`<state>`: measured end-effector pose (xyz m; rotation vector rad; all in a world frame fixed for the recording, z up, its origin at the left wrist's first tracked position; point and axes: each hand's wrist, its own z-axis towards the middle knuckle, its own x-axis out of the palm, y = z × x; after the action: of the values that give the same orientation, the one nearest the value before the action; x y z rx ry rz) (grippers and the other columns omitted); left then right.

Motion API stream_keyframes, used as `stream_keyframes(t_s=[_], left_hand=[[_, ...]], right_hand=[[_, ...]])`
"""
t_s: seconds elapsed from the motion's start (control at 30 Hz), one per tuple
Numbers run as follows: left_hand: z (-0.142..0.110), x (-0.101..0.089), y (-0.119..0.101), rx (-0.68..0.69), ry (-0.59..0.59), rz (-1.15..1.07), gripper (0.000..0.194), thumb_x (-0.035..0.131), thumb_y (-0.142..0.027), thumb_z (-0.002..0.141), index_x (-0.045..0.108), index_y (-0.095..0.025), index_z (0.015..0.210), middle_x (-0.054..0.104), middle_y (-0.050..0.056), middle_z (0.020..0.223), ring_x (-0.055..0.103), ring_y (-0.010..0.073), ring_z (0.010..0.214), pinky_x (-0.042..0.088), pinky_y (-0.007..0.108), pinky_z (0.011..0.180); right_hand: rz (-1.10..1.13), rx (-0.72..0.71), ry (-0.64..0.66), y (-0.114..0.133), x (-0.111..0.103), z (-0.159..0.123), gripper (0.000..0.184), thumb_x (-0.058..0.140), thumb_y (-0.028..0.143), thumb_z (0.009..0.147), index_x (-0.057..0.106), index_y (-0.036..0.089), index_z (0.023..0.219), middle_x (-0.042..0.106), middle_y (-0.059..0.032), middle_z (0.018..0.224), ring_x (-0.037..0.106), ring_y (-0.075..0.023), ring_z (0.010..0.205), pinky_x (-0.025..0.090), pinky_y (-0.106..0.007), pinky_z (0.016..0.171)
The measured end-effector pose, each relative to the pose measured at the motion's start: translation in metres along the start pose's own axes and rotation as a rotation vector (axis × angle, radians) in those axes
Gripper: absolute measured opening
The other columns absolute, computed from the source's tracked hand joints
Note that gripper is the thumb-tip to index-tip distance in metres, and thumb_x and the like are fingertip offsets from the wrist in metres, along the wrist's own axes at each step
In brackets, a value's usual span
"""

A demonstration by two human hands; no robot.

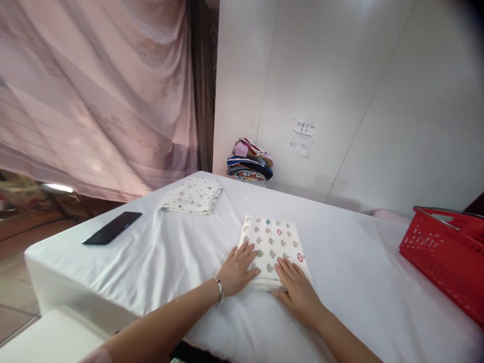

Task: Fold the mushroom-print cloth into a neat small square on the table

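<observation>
A folded white cloth with a grey mushroom print [275,241] lies in the middle of the white-covered table [170,262]. My left hand [239,267] rests flat on the cloth's near left corner, fingers spread; a bracelet is on that wrist. My right hand [297,287] lies flat on its near right edge, fingers stretched forward. Neither hand holds anything.
A second folded patterned cloth [192,196] lies at the far left of the table, with a black phone [112,228] nearer the left edge. A pile of folded clothes [250,162] sits in the far corner by the wall. A red basket [446,254] stands at the right.
</observation>
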<state>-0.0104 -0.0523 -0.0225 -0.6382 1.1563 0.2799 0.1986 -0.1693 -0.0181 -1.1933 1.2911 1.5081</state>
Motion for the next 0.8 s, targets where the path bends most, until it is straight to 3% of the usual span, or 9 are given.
stream_keyframes(t_s=[0.1, 0.2, 0.3, 0.43, 0.5, 0.6, 0.8], left_hand=[[0.001, -0.003, 0.003, -0.02, -0.031, -0.104, 0.044, 0.04, -0.044, 0.087, 0.047, -0.024, 0.125, 0.038, 0.005, 0.139, 0.021, 0.0243, 0.133, 0.028, 0.047, 0.106], [0.02, -0.012, 0.011, -0.109, -0.136, -0.206, 0.037, 0.04, -0.041, 0.087, 0.055, -0.022, 0.115, 0.043, 0.005, 0.135, 0.03, 0.0211, 0.13, 0.03, 0.04, 0.106], [0.05, -0.016, 0.02, -0.313, -0.192, -0.257, 0.039, 0.041, -0.037, 0.086, 0.053, -0.017, 0.118, 0.04, 0.009, 0.137, 0.031, 0.0203, 0.129, 0.028, 0.035, 0.107], [0.074, -0.004, 0.019, -0.487, -0.115, -0.223, 0.055, 0.046, -0.031, 0.082, 0.036, -0.008, 0.131, 0.027, 0.017, 0.143, 0.025, 0.0263, 0.132, 0.025, 0.039, 0.107], [0.074, 0.005, 0.015, -0.481, -0.072, -0.194, 0.06, 0.046, -0.03, 0.081, 0.03, -0.009, 0.135, 0.02, 0.016, 0.146, 0.023, 0.0279, 0.132, 0.026, 0.04, 0.106], [0.065, 0.012, 0.012, -0.462, -0.035, -0.182, 0.06, 0.042, -0.03, 0.083, 0.026, -0.011, 0.137, 0.015, 0.014, 0.147, 0.023, 0.0263, 0.133, 0.026, 0.039, 0.106], [0.068, 0.007, 0.025, -0.491, -0.072, -0.319, 0.06, 0.043, -0.032, 0.082, 0.028, -0.014, 0.137, 0.017, 0.012, 0.147, 0.024, 0.0219, 0.133, 0.024, 0.033, 0.107]], right_hand=[[0.083, 0.045, 0.025, 0.003, -0.01, -0.004, 0.062, 0.03, 0.054, 0.088, 0.025, 0.022, 0.14, 0.017, -0.0034, 0.147, 0.012, -0.0216, 0.135, 0.015, -0.043, 0.11], [0.141, 0.087, -0.038, 0.007, -0.026, 0.009, 0.06, 0.027, 0.052, 0.089, 0.027, 0.021, 0.139, 0.019, -0.004, 0.146, 0.013, -0.0207, 0.135, 0.018, -0.042, 0.109], [0.123, 0.095, -0.233, 0.004, -0.04, 0.043, 0.058, 0.03, 0.048, 0.089, 0.029, 0.019, 0.139, 0.02, -0.0058, 0.146, 0.013, -0.0211, 0.135, 0.018, -0.042, 0.109], [0.03, 0.144, -0.381, -0.012, -0.048, 0.096, 0.059, 0.031, 0.045, 0.088, 0.028, 0.012, 0.138, 0.017, -0.0104, 0.147, 0.009, -0.0221, 0.136, 0.017, -0.041, 0.108], [-0.034, 0.233, -0.343, -0.025, -0.043, 0.114, 0.06, 0.032, 0.043, 0.088, 0.028, 0.009, 0.137, 0.016, -0.0127, 0.147, 0.008, -0.0237, 0.136, 0.015, -0.041, 0.108], [-0.089, 0.386, -0.188, -0.047, -0.027, 0.126, 0.059, 0.03, 0.045, 0.088, 0.034, 0.008, 0.135, 0.022, -0.0148, 0.145, 0.013, -0.026, 0.134, 0.014, -0.043, 0.106], [-0.136, 0.431, -0.091, -0.063, -0.005, 0.125, 0.063, 0.024, 0.05, 0.089, 0.033, 0.009, 0.136, 0.022, -0.0122, 0.145, 0.013, -0.0257, 0.134, 0.01, -0.041, 0.106]])
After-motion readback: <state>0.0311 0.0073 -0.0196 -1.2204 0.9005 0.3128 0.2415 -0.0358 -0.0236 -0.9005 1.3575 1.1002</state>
